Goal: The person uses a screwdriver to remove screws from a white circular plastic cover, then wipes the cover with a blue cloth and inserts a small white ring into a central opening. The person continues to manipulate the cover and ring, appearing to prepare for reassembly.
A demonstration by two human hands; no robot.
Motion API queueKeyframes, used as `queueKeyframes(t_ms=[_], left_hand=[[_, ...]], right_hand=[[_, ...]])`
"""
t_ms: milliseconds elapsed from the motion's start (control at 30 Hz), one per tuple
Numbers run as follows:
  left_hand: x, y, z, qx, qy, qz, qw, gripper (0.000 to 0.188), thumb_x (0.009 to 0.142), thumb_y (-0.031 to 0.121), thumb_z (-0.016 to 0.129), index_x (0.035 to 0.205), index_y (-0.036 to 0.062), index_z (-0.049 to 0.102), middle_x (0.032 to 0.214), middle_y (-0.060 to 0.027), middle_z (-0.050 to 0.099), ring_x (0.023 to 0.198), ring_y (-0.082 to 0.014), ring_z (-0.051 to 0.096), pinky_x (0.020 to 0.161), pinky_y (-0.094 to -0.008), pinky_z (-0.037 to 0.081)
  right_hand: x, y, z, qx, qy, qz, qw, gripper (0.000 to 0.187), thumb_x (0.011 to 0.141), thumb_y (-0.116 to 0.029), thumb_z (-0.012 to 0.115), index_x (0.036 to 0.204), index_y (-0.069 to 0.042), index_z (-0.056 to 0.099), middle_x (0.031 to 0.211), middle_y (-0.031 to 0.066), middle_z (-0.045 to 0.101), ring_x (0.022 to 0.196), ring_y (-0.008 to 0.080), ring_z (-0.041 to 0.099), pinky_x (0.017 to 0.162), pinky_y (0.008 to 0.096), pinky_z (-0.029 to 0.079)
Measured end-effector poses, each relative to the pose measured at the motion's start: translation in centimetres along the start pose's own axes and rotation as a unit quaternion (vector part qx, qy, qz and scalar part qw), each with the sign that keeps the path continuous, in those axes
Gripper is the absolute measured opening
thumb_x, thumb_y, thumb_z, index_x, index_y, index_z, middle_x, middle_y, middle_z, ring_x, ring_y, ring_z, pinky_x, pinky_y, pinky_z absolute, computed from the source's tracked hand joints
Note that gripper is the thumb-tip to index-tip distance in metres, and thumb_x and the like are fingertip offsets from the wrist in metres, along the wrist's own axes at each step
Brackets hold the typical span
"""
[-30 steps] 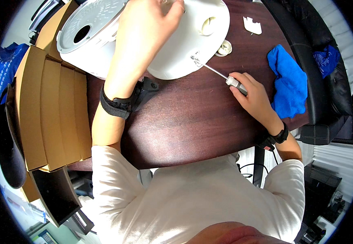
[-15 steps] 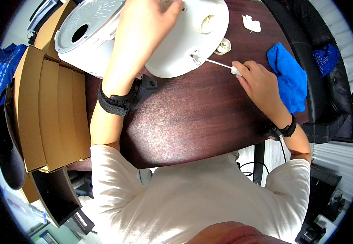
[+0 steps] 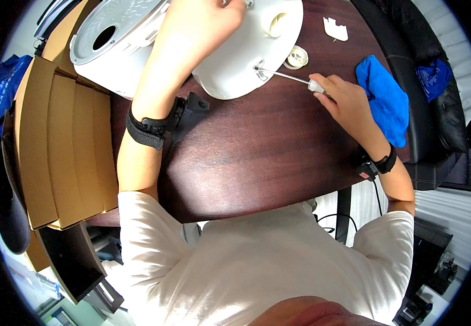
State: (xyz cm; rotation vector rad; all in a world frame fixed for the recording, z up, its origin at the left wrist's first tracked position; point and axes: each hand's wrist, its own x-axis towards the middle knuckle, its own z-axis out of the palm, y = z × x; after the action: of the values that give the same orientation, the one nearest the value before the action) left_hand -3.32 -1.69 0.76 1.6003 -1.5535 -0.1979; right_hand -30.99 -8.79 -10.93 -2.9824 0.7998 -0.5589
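Observation:
A screwdriver [image 3: 315,87] with a pale handle and thin metal shaft is pinched in my right hand [image 3: 346,106]. Its shaft points left, and the tip is at a small recess in a white rounded plastic cover [image 3: 227,76]. My left hand [image 3: 205,24] rests over the far left part of this cover with its fingers curled. The upper frame edge cuts off some of those fingers, so whatever they grip is hidden. A small round cream-coloured part [image 3: 296,57] lies against the cover's right side, on the dark wood table [image 3: 257,141].
Left of the cover stands a white appliance body [image 3: 102,70] with a round dark hole. An open cardboard box [image 3: 67,146] lines the table's left side. To the right lie a blue cloth [image 3: 384,103] and a small white plastic piece [image 3: 335,30]. A black sofa [image 3: 431,108] stands beyond.
My right fingers have shifted on the screwdriver, and more of its handle shows. The tip stays at the same recess. My left hand remains over the cover.

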Motion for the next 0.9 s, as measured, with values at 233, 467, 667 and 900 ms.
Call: queueKeyframes(t_ms=[233, 467, 667, 900], left_hand=[[-0.6, 1.3, -0.2, 0.015, -0.003, 0.018, 1.0, 0.02, 0.082, 0.008, 0.055, 0.096, -0.0033, 0.064, 0.08, -0.0227, 0.067, 0.079, -0.0345, 0.068, 0.075, -0.0401, 0.051], [0.1, -0.3, 0.2, 0.014, 0.012, 0.005, 1.0, 0.022, 0.082, 0.01, 0.057, 0.096, -0.0045, 0.064, 0.083, -0.0241, 0.067, 0.081, -0.036, 0.068, 0.075, -0.0409, 0.051], [0.0, 0.1, 0.0, 0.034, 0.012, 0.015, 0.999, 0.023, 0.082, 0.011, 0.057, 0.097, -0.0051, 0.064, 0.083, -0.0241, 0.067, 0.08, -0.0364, 0.067, 0.075, -0.0418, 0.051], [0.2, 1.3, -0.7, 0.032, -0.001, -0.048, 0.998, 0.023, 0.083, 0.012, 0.058, 0.098, -0.0043, 0.063, 0.084, -0.023, 0.067, 0.081, -0.0346, 0.067, 0.075, -0.0406, 0.051]], right_hand=[[-0.3, -0.6, 1.6, 0.164, -0.031, 0.075, 0.983, 0.036, 0.088, -0.02, 0.066, 0.122, -0.008, 0.061, 0.093, 0.015, 0.067, 0.078, 0.0298, 0.066, 0.066, 0.0365, 0.052], [-0.2, -0.1, 2.0, 0.376, -0.165, 0.212, 0.887, 0.036, 0.092, -0.022, 0.063, 0.124, -0.006, 0.061, 0.088, 0.0087, 0.067, 0.059, 0.0143, 0.061, 0.053, 0.0288, 0.048], [0.7, -2.6, -0.5, 0.542, -0.25, 0.351, 0.721, 0.036, 0.099, -0.026, 0.054, 0.127, -0.004, 0.057, 0.081, 0.0009, 0.059, 0.055, 0.0045, 0.051, 0.038, 0.0156, 0.032], [0.4, -2.5, -0.3, 0.588, -0.247, 0.369, 0.676, 0.03, 0.099, -0.024, 0.054, 0.122, -0.005, 0.058, 0.081, 0.001, 0.06, 0.054, 0.0061, 0.052, 0.04, 0.0195, 0.036]])
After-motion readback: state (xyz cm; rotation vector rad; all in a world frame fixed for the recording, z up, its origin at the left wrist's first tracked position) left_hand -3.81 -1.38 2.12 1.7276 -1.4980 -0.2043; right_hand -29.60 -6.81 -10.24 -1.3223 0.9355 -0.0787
